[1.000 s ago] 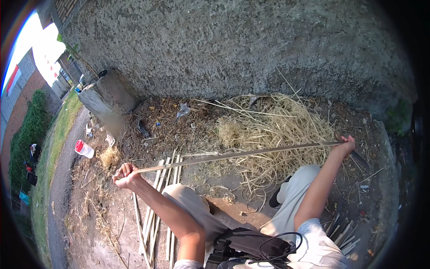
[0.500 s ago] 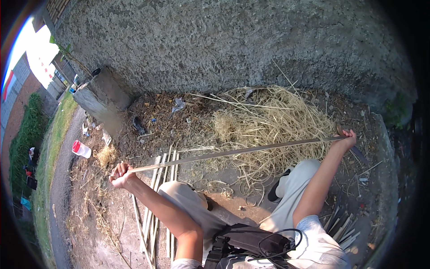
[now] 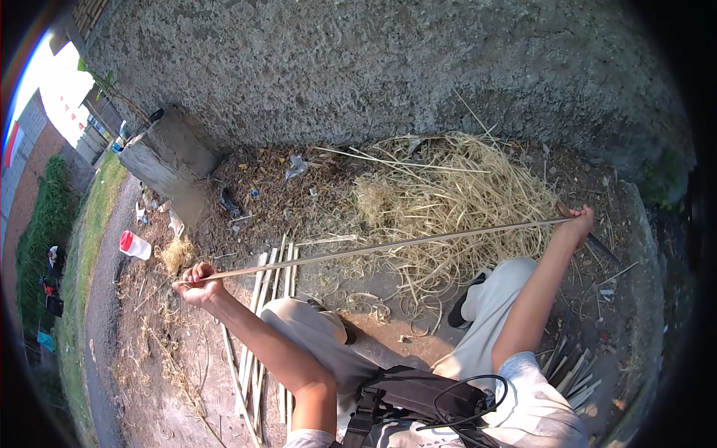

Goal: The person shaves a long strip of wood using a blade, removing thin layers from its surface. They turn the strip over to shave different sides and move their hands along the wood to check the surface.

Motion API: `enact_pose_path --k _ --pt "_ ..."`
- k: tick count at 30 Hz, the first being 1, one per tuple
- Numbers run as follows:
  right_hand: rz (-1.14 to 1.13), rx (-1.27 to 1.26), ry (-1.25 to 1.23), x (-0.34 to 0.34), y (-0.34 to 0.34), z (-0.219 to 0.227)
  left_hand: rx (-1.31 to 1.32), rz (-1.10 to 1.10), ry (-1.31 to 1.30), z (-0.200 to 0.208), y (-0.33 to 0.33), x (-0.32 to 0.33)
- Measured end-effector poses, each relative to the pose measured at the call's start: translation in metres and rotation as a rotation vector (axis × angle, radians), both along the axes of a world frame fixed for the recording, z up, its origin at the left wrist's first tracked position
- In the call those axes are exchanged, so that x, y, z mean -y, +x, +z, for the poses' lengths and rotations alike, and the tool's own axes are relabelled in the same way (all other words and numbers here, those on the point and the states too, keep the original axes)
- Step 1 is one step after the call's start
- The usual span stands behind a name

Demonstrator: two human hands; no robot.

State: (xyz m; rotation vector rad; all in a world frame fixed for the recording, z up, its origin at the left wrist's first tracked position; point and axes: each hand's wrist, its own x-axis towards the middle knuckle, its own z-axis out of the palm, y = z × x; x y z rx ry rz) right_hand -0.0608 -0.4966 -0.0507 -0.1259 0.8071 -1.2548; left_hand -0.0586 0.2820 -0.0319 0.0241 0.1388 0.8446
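A long, thin bamboo strip (image 3: 388,246) stretches across in front of me, its left end lower in the picture than its right. The fingers of my left hand (image 3: 199,286) are closed round its left end. My right hand (image 3: 581,225) grips the other end, and a knife is held in the same fist. The knife's brown handle end (image 3: 565,212) pokes out on one side and its dark blade (image 3: 603,250) slants down on the other. Beyond the strip lies a big heap of pale bamboo shavings (image 3: 470,201).
Several pale split strips (image 3: 258,336) lie beside my left knee, and a bundle of darker strips (image 3: 575,377) is at my right. A rough grey wall (image 3: 373,75) closes the far side. A red-lidded plastic jar (image 3: 135,245) and a concrete block (image 3: 172,149) stand at the left.
The strip has turned about its length and shows a narrower face. My left hand has shifted slightly left and up; my right hand has risen a little, still gripping strip and knife.
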Motion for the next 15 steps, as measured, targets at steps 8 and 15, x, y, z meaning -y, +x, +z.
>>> enact_pose_path --k 8,15 --pt "-0.003 -0.082 0.043 0.013 0.008 -0.009 0.251 -0.253 0.091 -0.005 -0.006 -0.016" --pt "0.019 -0.162 0.063 0.008 0.007 -0.002 0.061 -0.098 0.244 -0.016 -0.003 -0.034"
